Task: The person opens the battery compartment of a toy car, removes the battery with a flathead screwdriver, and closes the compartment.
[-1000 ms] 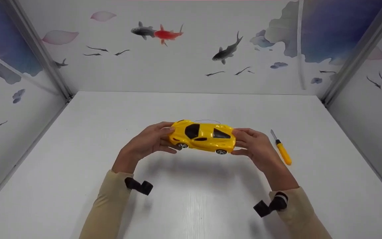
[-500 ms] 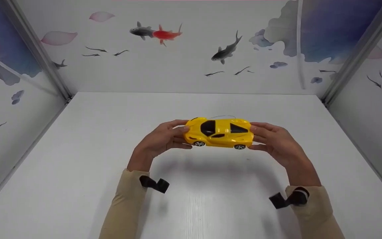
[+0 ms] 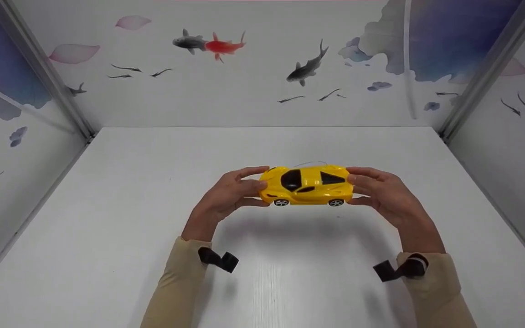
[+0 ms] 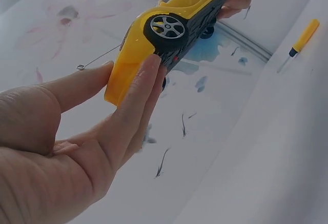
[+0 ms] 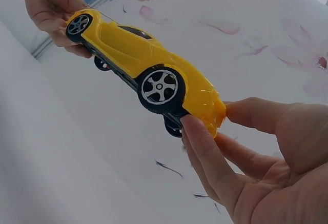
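Clearly aloft: yellow car (image 3: 306, 193) pinched between both your hands

You have the car just right of centre in the head view, a little below mid-height, its roof and one flank toward you. Your left hand (image 3: 231, 193) has its grip closed on the nose, at the left end, thumb and fingers opposed; your right hand (image 3: 386, 193) pinches the tail, at the right end, in much the same way. A thin wire (image 4: 96, 56) shows beyond the roof, and the front wheel (image 4: 167, 26) and rear wheel (image 5: 160, 86) look fitted.

As for progress, you can count the lift as done, I judge: the soft shadow below suggests that the car is clear of the tabletop (image 3: 267, 287). You have not yet set it down, and no part looks taken off. A screwdriver (image 4: 307, 32) with a yellow handle lies at the upper right of the left wrist view, well apart from the car and in neither of your hands; you cannot make it out in the head view.

Farther out, a white panel (image 3: 226, 100) printed with fish spans the top of the head view.
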`<state>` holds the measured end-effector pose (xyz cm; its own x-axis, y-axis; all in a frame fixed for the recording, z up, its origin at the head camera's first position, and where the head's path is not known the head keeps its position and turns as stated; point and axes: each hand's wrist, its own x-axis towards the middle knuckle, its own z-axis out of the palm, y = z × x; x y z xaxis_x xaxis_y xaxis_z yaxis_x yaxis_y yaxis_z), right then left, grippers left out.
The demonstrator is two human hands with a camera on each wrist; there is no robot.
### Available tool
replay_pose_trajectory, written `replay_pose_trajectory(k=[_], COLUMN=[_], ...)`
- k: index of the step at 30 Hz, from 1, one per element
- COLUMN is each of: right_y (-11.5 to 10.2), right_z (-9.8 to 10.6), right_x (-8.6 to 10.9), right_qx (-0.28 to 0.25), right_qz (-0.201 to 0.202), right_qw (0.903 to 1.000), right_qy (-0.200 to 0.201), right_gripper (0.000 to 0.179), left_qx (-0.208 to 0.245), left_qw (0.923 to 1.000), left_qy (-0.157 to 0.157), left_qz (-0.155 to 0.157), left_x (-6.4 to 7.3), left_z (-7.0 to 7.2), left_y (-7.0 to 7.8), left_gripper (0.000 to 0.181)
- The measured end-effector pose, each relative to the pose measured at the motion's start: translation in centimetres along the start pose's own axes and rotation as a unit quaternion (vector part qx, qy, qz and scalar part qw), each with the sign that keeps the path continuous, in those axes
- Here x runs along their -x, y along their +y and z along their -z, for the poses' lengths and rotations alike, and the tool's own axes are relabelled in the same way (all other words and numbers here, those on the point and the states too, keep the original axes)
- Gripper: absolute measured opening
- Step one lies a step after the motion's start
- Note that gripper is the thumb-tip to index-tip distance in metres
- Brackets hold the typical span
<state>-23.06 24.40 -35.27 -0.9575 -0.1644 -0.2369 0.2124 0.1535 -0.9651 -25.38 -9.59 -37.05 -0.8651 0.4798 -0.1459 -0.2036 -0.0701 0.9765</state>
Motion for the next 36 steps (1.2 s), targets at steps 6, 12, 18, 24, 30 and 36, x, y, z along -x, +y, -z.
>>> replay_pose_trajectory(k=[6, 12, 18, 24, 30, 36], right_y=[-0.2, -0.2, -0.2, 0.1, 0.8, 0.9], right_z=[0.0, 0.0, 0.1, 0.6, 0.8, 0.3], right_x=[0.0, 0.5, 0.8, 1.1, 1.0, 0.6], right_qx=[0.021, 0.062, 0.133, 0.176, 0.153, 0.188], right_qz=[0.017, 0.059, 0.088, 0.133, 0.236, 0.261], right_qw=[0.9996, 0.9964, 0.987, 0.9747, 0.9569, 0.9461], right_qy=[0.012, -0.004, -0.02, -0.037, -0.072, -0.033], right_gripper=[0.071, 0.068, 0.066, 0.059, 0.057, 0.053], left_qx=[0.03, 0.078, 0.102, 0.12, 0.135, 0.137], left_qw=[0.9995, 0.9962, 0.9939, 0.9921, 0.9903, 0.9898], left_qy=[0.011, 0.018, 0.025, 0.019, 0.002, -0.003], left_qz=[0.01, 0.035, 0.034, 0.032, 0.034, 0.04], left_x=[-0.3, -0.3, -0.1, 0.1, 0.0, -0.2], left_z=[-0.1, -0.1, 0.1, 0.3, 0.2, 0.2], left_y=[0.0, -0.1, -0.1, -0.1, -0.1, -0.3], left_gripper=[0.046, 0.044, 0.042, 0.043, 0.043, 0.045])
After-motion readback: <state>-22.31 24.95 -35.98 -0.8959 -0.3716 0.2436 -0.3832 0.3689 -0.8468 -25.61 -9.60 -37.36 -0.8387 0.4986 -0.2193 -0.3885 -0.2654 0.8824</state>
